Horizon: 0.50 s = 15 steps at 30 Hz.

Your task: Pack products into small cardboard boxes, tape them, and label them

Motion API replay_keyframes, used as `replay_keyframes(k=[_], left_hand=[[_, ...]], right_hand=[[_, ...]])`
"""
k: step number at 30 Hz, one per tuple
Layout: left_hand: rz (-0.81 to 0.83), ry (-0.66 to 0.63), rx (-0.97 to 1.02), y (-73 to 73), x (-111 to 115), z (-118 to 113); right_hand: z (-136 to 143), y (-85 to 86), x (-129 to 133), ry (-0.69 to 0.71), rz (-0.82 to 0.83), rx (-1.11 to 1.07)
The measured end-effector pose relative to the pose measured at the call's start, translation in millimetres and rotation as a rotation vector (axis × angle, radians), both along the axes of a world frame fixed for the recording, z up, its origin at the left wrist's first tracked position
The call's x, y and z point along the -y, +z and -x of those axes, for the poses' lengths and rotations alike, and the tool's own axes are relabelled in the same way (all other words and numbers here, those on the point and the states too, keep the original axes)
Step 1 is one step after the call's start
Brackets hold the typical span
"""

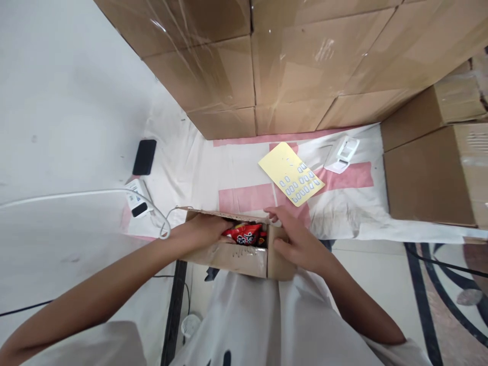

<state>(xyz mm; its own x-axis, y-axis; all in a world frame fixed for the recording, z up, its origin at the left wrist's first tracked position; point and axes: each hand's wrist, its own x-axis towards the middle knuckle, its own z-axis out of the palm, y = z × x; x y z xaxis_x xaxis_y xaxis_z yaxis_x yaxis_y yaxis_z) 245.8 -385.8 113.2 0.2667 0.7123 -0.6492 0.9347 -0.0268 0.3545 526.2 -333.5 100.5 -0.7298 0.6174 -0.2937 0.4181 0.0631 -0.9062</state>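
A small open cardboard box (238, 255) rests near my lap at the front edge of the cloth-covered table. Inside it lies a shiny red packet (247, 235) with pale lettering. My left hand (208, 231) reaches into the box from the left, its fingertips at the packet's left end and mostly hidden. My right hand (301, 241) holds the right end of the box, thumb on the brown end flap and fingers bent around the far corner.
Beyond the box lies a yellow sticker sheet (292, 174) beside a small white device (342, 154). A black phone (145, 157) and a white box (138, 197) are at left, near a white cable (76, 193). Taped cartons (293, 66) are stacked behind, with more cartons (423, 168) at right.
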Motion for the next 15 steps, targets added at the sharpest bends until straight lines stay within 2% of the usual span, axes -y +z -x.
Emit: replay_keyframes(k=[3, 5, 9, 12, 15], left_hand=[[-0.027, -0.071, 0.02, 13.4, 0, 2], [-0.077, -0.104, 0.015, 23.6, 5, -2], [-0.197, -0.11, -0.111, 38.7, 29, -15], [-0.432, -0.171, -0.202, 42.1, 46, -20], [-0.746, -0.349, -0.163, 42.6, 54, -18]], right_hand=[[-12, 4.6, -2, -0.052, 0.151, 0.097], [-17, 6.7, -3, -0.07, 0.283, 0.033], [-17, 8.6, -11, -0.286, 0.308, -0.147], [-8, 10.2, -20, -0.411, 0.306, -0.188], [2, 13.4, -32, -0.47, 0.272, -0.168]])
